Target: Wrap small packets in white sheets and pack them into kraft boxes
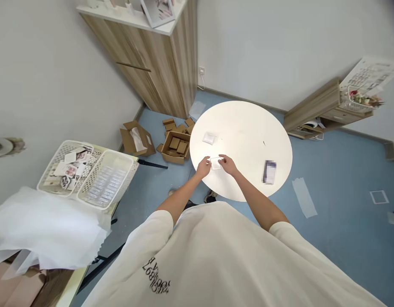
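Over the near left part of the round white table (244,123), both my hands hold a small, flat, whitish square piece (216,164) with a thin, clear-looking edge. My left hand (203,167) pinches its left side, and my right hand (228,164) grips it at the right with bent fingers. Whether the piece is a bag, a sheet or a thin case, I cannot tell. A little beyond my hands lies a flat whitish packet (209,137). To the right rests a rectangular, partly pixelated object (269,172).
Left of the table stand an open carton (137,138) and a cardboard box (173,159) with small brown boxes. A side table carries a white basket of prints (69,168), a basket of clear packs (105,181) and white sheeting (50,226). A wooden cabinet (152,64) stands behind.
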Tool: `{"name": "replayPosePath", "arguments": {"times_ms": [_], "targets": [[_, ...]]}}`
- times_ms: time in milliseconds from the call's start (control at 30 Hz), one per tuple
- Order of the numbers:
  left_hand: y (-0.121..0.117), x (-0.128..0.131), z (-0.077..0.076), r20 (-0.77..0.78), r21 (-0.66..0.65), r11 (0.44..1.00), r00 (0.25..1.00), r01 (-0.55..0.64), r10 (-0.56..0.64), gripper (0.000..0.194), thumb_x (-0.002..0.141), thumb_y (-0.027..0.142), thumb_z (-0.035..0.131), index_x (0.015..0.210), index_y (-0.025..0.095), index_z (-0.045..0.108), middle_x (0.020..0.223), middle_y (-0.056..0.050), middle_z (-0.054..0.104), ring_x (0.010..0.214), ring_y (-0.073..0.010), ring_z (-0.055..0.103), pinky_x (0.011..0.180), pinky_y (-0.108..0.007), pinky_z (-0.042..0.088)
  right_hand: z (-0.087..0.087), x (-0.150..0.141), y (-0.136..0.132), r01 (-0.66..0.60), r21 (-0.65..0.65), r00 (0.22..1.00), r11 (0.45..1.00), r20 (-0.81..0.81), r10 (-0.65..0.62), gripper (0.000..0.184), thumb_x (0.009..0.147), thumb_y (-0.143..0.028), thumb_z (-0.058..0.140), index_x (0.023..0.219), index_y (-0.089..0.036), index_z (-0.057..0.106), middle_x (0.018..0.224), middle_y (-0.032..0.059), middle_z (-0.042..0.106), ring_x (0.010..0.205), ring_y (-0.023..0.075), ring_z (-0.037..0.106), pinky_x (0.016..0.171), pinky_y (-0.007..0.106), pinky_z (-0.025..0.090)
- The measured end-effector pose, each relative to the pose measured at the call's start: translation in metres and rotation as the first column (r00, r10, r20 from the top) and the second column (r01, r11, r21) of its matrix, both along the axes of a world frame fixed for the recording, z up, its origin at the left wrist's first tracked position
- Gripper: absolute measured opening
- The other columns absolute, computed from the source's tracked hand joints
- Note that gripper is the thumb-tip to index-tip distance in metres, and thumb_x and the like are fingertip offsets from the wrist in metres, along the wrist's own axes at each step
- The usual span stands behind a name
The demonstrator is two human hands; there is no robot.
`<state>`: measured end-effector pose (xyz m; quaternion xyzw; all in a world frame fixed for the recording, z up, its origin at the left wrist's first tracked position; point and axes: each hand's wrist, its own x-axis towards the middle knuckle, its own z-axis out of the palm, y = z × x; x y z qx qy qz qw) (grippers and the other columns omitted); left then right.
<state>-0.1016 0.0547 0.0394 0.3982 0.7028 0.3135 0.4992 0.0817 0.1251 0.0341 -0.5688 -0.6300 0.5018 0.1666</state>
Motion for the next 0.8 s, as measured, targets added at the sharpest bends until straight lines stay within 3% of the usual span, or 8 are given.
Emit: {"name": "replayPosePath", "arguments": {"times_ms": [167, 267, 367, 433, 567, 667, 733, 800], "targets": [[0.004, 0.045, -0.018, -0.073, -0.085, 0.996, 0.997, -0.012, 0.006, 0.044, 0.094, 0.016, 0.057, 0.139, 0.017, 0.057, 0.14, -0.016, 0.06, 0.112, -0.0229, 0.068, 0.101, -0.038, 0.054, -0.03, 0.046, 0.011, 0.241, -0.146, 0.971, 0.96, 0.045, -0.236, 0.032, 0.082, -0.034, 0.066, 0.112, -0.023, 0.063, 0.08, -0.0029, 0.067, 0.075, 0.0161, 0.067, 0.078, 0.032, 0.058], [0.005, 0.058, -0.028, -0.064, -0.134, 0.99, 0.996, 0.053, -0.062, 0.042, 0.097, 0.017, 0.055, 0.139, 0.018, 0.057, 0.142, -0.016, 0.06, 0.116, -0.0233, 0.066, 0.103, -0.038, 0.053, -0.042, 0.055, 0.015, 0.428, -0.294, 0.896, 0.854, 0.012, -0.445, 0.029, 0.079, -0.027, 0.072, 0.103, -0.023, 0.056, 0.078, -0.0038, 0.066, 0.071, 0.0145, 0.069, 0.074, 0.03, 0.061], [0.012, 0.066, -0.037, -0.067, -0.159, 0.982, 0.992, 0.098, -0.11, 0.042, 0.097, 0.017, 0.054, 0.139, 0.018, 0.057, 0.142, -0.015, 0.06, 0.118, -0.0233, 0.065, 0.105, -0.038, 0.052, -0.05, 0.057, 0.017, 0.525, -0.413, 0.812, 0.744, -0.019, -0.583, 0.028, 0.078, -0.021, 0.074, 0.094, -0.024, 0.051, 0.08, -0.001, 0.067, 0.071, 0.0152, 0.071, 0.071, 0.029, 0.063], [0.019, 0.069, -0.043, -0.066, -0.167, 0.978, 0.989, 0.123, -0.135, 0.043, 0.096, 0.016, 0.054, 0.139, 0.018, 0.056, 0.143, -0.016, 0.059, 0.119, -0.024, 0.065, 0.106, -0.04, 0.051, -0.055, 0.059, 0.017, 0.523, -0.429, 0.819, 0.737, 0.012, -0.574, 0.022, 0.082, -0.023, 0.071, 0.093, -0.024, 0.052, 0.082, 0.0012, 0.069, 0.075, 0.0164, 0.072, 0.073, 0.031, 0.063], [0.032, 0.075, -0.053, -0.056, -0.172, 0.977, 0.989, 0.124, -0.135, 0.048, 0.093, 0.016, 0.056, 0.141, 0.018, 0.054, 0.145, -0.017, 0.056, 0.123, -0.0274, 0.063, 0.107, -0.043, 0.051, -0.06, 0.069, 0.011, 0.372, -0.265, 0.921, 0.89, 0.223, -0.318, 0.009, 0.09, -0.029, 0.061, 0.096, -0.022, 0.061, 0.097, 0.0069, 0.073, 0.093, 0.0228, 0.072, 0.085, 0.041, 0.061], [0.038, 0.077, -0.058, -0.071, -0.156, 0.98, 0.988, 0.126, -0.138, 0.054, 0.091, 0.016, 0.055, 0.145, 0.018, 0.05, 0.15, -0.019, 0.05, 0.127, -0.0303, 0.06, 0.106, -0.046, 0.051, -0.057, 0.075, 0.007, 0.112, -0.043, 0.931, 0.993, 0.355, -0.089, 0.021, 0.093, -0.028, 0.055, 0.111, -0.022, 0.064, 0.122, 0.0127, 0.069, 0.111, 0.0279, 0.067, 0.093, 0.045, 0.057], [0.041, 0.078, -0.059, -0.127, -0.107, 0.979, 0.974, 0.175, -0.188, 0.059, 0.09, 0.015, 0.055, 0.149, 0.019, 0.047, 0.154, -0.019, 0.045, 0.132, -0.0323, 0.056, 0.109, -0.049, 0.048, -0.054, 0.077, 0.007, -0.133, 0.11, 0.914, 0.985, 0.399, 0.078, 0.032, 0.092, -0.024, 0.055, 0.123, -0.021, 0.063, 0.143, 0.0149, 0.06, 0.126, 0.0317, 0.059, 0.102, 0.049, 0.052], [0.044, 0.077, -0.058, -0.215, -0.042, 0.961, 0.937, 0.274, -0.277, 0.065, 0.087, 0.013, 0.055, 0.151, 0.019, 0.044, 0.158, -0.018, 0.042, 0.139, -0.0354, 0.049, 0.114, -0.053, 0.043, -0.052, 0.077, 0.009, -0.349, 0.203, 0.865, 0.915, 0.446, 0.231, 0.039, 0.09, -0.019, 0.057, 0.129, -0.02, 0.061, 0.157, 0.0147, 0.049, 0.14, 0.0358, 0.047, 0.111, 0.055, 0.043]]}}
